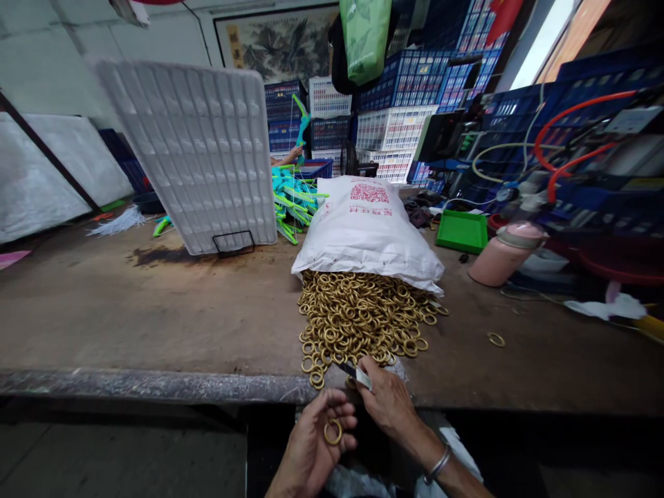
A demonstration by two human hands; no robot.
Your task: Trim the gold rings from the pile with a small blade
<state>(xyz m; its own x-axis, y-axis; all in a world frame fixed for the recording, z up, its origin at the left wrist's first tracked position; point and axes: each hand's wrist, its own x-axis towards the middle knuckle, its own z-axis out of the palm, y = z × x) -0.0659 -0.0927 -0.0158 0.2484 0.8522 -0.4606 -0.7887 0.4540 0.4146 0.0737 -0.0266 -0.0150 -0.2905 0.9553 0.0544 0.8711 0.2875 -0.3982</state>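
Head view, near to far. Left hand [311,443]: grip curled shut on one brass-coloured ring [333,431], held just below the worktop [155,318] edge. Right hand [388,401], metal bangle [438,465] at the wrist: grip pinched on a small flat tool [359,374] at the near edge of the heap of rings [357,311].

Step judged: rings handled singly. Lifting another calls for a fine pinch, since they overlap.

Heap of rings: smooth, round, glossy, spilling from a white woven sack [368,228].

Behind: ribbed white tray [197,145] propped upright, green bin [461,232], stacked crates [404,83].
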